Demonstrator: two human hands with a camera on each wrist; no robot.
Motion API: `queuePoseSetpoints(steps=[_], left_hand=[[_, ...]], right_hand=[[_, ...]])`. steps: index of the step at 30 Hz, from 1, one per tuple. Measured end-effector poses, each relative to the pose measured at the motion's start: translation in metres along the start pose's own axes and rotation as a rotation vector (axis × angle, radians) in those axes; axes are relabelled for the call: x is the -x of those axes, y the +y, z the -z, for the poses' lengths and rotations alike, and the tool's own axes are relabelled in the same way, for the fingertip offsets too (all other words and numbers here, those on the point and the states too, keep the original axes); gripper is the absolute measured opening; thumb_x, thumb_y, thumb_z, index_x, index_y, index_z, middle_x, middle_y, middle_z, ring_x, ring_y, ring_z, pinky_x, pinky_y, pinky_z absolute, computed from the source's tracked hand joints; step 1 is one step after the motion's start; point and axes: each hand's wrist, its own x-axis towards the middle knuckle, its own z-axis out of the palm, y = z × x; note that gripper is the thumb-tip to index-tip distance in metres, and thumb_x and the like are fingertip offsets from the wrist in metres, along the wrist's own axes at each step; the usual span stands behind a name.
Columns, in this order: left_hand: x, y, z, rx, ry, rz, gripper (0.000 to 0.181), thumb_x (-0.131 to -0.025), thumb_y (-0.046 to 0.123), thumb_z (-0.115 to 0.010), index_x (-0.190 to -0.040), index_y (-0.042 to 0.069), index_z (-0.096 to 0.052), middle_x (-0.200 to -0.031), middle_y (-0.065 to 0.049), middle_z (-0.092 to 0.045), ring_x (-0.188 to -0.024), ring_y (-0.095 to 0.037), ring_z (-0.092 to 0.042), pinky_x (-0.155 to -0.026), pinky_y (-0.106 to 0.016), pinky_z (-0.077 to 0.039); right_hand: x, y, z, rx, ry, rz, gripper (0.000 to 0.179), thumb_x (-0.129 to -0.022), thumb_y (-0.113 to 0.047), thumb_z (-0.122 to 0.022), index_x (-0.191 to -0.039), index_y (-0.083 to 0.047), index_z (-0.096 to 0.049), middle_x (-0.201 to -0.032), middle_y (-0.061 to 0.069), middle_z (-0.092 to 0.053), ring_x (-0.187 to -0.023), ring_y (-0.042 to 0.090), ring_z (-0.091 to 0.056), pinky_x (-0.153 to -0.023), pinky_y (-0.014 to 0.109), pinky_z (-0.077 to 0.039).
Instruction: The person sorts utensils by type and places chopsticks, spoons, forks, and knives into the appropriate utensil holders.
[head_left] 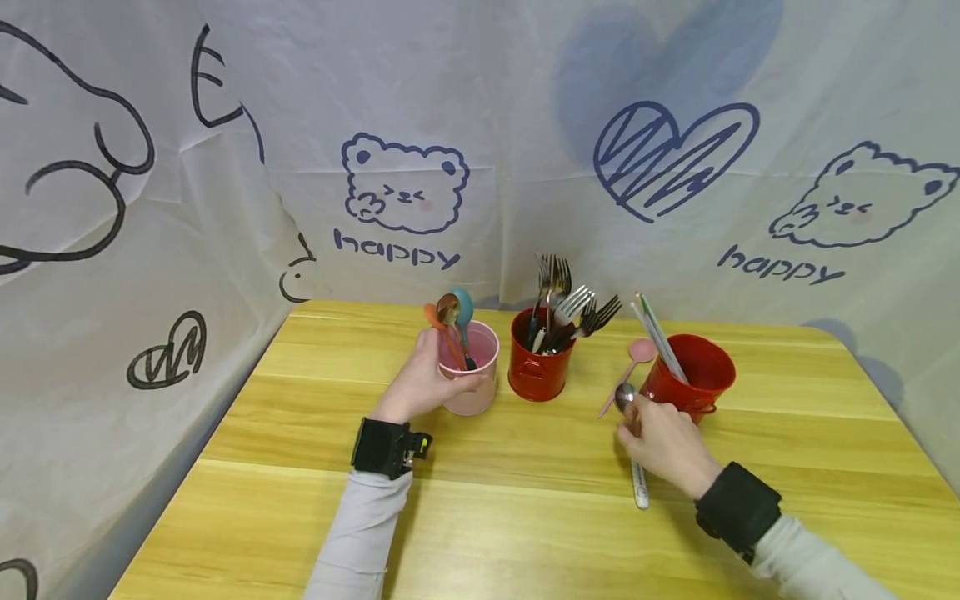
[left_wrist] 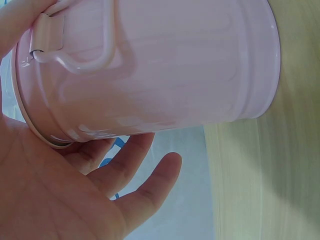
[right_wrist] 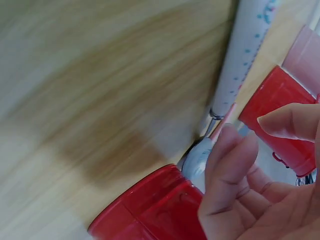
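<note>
My left hand (head_left: 422,382) grips a small pink metal bucket (head_left: 472,398) near its rim, thumb at the front and fingers round the far side. Orange, metal and blue spoons (head_left: 463,308) stand inside it. In the left wrist view the bucket's base meets the wooden table. My right hand (head_left: 666,440) hovers over a metal spoon (head_left: 640,487) with a white patterned handle, which lies on the table. Its thumb and index finger are apart in the right wrist view, beside the spoon's neck. A pink spoon (head_left: 641,350) lies just behind.
A red bucket (head_left: 536,379) full of forks stands in the middle. Beside my right hand, another red bucket (head_left: 705,362) leans in view with several thin sticks (head_left: 663,342) in it. A white drawn-on cloth (head_left: 525,192) hangs behind the table (head_left: 510,517).
</note>
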Motion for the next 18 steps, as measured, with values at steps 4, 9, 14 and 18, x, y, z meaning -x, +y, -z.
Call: queuePoseSetpoints(steps=[4,9,14,18], left_hand=[[0.0002,0.0007,0.0002,0.000,-0.001,-0.002,0.088,-0.082,0.032,-0.084,-0.145,0.003,-0.031,-0.140,-0.021,-0.040,-0.131,-0.036,-0.049,-0.111,-0.050,-0.046],[0.0000,0.0011,0.0002,0.001,0.000,-0.001,0.088,-0.081,0.032,-0.084,-0.145,0.003,-0.031,-0.140,-0.021,-0.040,-0.131,-0.036,-0.049,-0.111,-0.049,-0.046],[-0.0001,0.0010,0.0003,0.000,0.000,0.009,0.087,-0.081,0.032,-0.084,-0.145,0.003,-0.031,-0.141,-0.021,-0.039,-0.132,-0.037,-0.049,-0.112,-0.050,-0.046],[-0.0006,0.0003,0.0000,0.002,0.001,0.010,0.089,-0.081,0.033,-0.084,-0.146,0.004,-0.031,-0.142,-0.021,-0.039,-0.133,-0.036,-0.048,-0.112,-0.051,-0.045]], right_hand=[[0.0016,0.0007,0.0005,0.029,-0.051,-0.054,0.022,-0.087,-0.020,-0.073,-0.088,-0.004,-0.059,-0.062,0.002,-0.047,-0.053,0.017,-0.045,-0.049,0.028,-0.033],[0.0015,0.0021,0.0000,0.061,-0.095,-0.097,0.026,-0.087,-0.022,-0.072,-0.081,-0.005,-0.054,-0.062,0.003,-0.048,-0.053,0.019,-0.046,-0.049,0.029,-0.034],[-0.0021,0.0034,-0.0026,0.074,-0.162,-0.116,0.030,-0.087,-0.020,-0.069,-0.066,-0.010,-0.051,-0.058,0.001,-0.044,-0.052,0.019,-0.045,-0.049,0.029,-0.032],[-0.0063,0.0037,-0.0045,0.070,-0.186,-0.129,0.032,-0.085,-0.019,-0.068,-0.058,-0.013,-0.053,-0.055,-0.001,-0.042,-0.051,0.017,-0.044,-0.049,0.029,-0.031]])
